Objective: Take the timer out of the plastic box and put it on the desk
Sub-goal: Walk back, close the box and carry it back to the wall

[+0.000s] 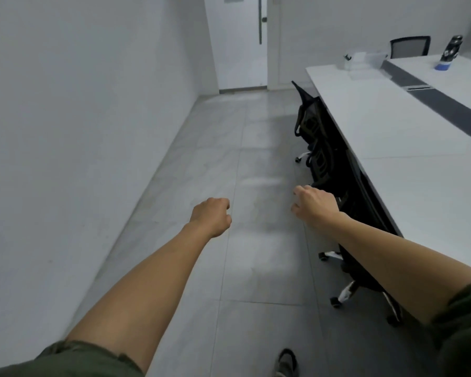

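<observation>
A clear plastic box (pixel 365 61) stands at the far end of the long white desk (pixel 397 148) on the right. What it holds is too small and blurred to tell; no timer can be made out. My left hand (pixel 212 216) hangs over the floor with its fingers curled shut and nothing in it. My right hand (pixel 314 204) is level with it, close to the desk's near edge, fingers also curled in and empty. Both hands are far short of the box.
Black office chairs (pixel 324 159) are tucked under the desk's left side, their wheeled bases sticking into the grey tiled aisle (pixel 245 164). A white wall runs along the left and a door (pixel 239 42) closes the far end. A dark bottle (pixel 450 50) stands on the desk's far right.
</observation>
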`<state>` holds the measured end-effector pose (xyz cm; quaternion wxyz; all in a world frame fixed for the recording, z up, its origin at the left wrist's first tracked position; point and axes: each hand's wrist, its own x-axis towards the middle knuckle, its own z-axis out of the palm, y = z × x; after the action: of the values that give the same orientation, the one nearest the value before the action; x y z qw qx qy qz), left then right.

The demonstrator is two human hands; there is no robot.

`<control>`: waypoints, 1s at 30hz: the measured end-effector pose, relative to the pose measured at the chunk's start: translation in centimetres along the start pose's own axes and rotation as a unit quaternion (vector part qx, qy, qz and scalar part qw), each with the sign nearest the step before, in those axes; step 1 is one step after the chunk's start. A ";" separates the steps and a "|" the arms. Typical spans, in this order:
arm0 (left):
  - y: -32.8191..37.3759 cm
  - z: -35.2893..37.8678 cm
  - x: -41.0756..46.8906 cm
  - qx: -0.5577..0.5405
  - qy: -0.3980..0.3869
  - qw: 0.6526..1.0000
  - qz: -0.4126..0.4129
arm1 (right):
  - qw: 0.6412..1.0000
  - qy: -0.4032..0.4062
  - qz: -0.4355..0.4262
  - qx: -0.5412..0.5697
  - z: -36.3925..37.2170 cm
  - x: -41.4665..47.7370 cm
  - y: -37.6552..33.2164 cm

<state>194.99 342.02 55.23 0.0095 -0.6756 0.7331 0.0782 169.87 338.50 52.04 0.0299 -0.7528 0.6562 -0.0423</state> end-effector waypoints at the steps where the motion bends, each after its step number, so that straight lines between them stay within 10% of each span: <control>1: -0.3 -0.4 2.7 -0.002 0.000 1.000 -0.002 | 1.000 -0.001 -0.003 0.001 -0.1 2.9 0.3; 30: -9.8 -11.7 82.3 -0.006 -0.007 0.997 0.071 | 0.997 0.010 0.078 -0.001 -0.3 78.8 8.1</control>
<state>198.58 258.43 56.00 0.0049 -0.6216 0.7783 0.0881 172.49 259.36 53.47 0.0258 -0.6991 0.7130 -0.0471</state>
